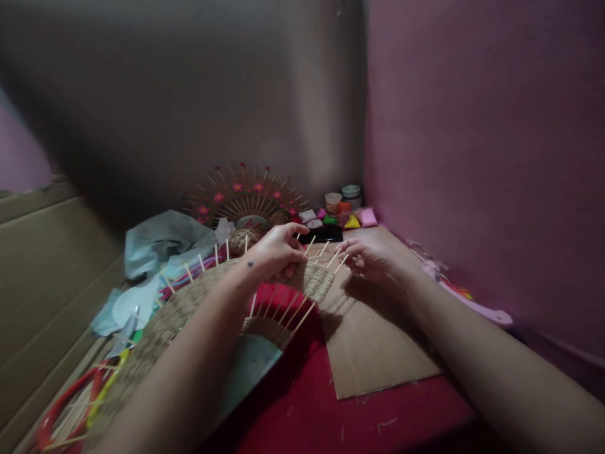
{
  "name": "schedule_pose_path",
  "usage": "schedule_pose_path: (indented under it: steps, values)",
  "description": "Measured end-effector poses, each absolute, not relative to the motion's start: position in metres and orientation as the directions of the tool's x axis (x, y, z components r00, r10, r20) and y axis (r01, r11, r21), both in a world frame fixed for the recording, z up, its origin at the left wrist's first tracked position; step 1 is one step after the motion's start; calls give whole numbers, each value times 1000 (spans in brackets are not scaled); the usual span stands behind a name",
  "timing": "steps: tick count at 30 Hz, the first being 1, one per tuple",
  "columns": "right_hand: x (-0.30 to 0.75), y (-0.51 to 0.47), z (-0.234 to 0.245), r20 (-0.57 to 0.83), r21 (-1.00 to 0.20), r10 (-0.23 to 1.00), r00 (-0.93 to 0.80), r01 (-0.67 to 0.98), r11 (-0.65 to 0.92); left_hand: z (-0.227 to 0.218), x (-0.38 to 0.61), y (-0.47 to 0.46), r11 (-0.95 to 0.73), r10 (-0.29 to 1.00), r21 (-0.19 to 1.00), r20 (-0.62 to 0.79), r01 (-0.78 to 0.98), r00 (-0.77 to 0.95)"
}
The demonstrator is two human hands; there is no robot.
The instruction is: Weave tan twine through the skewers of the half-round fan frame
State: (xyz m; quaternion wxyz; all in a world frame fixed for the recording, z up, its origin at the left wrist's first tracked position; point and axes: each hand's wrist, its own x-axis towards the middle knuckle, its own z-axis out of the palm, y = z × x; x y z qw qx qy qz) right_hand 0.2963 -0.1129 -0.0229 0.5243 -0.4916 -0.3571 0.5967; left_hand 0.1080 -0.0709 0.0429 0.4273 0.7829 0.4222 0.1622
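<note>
Left forearm (pixel 189 366) nearest me, left hand (pixel 278 252) pinching the far end of the woven fan (pixel 312 280), which arcs back toward the mat's (pixel 331 410) near-left corner, right hand (pixel 373 258) just right of it, grip unclear to me.

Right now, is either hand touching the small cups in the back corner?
No, the small cups stand well behind the left hand and right hand, which are both at the stick-ribbed woven piece.

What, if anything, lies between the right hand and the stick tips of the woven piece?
Nothing visible. The right hand is at the outer stick tips of the woven piece, with only bare cardboard below it. The left hand grips the woven piece beside it.
</note>
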Motion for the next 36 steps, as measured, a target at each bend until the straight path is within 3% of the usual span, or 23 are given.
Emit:
schedule_pose_path:
  steps: [2, 7, 9, 14, 20, 26, 30, 36]
  values:
    - [298, -115, -21, -163, -967, 987, 6, -202, -159, 44, 106, -69, -283, 805, 802, -99, 526, 585]
    - [309, -119, -13, 5, -977, 996, 93, 212, -15, 38, 104, -65, -320, 812, 769, -79, 554, 578]
    - [312, -119, -11, 45, -962, 994, 97, 271, 17, 34, 104, -64, -342, 806, 758, -66, 555, 588]
    - [311, -120, -8, 139, -951, 988, 74, 290, 112, 33, 105, -64, -364, 812, 735, -49, 571, 581]
    - [308, -128, -1, 186, -928, 978, -91, 312, 205, 40, 103, -66, -349, 814, 757, -47, 552, 579]
    - [302, -138, 7, -1, -875, 952, -307, 460, 147, 46, 101, -67, -301, 827, 782, -71, 545, 558]
    - [302, -134, -2, -88, -929, 911, -403, 363, 71, 49, 101, -71, -314, 822, 784, -57, 535, 567]
    - [291, -131, -16, -67, -975, 895, -441, 218, 35, 52, 102, -74, -314, 834, 790, -36, 527, 551]
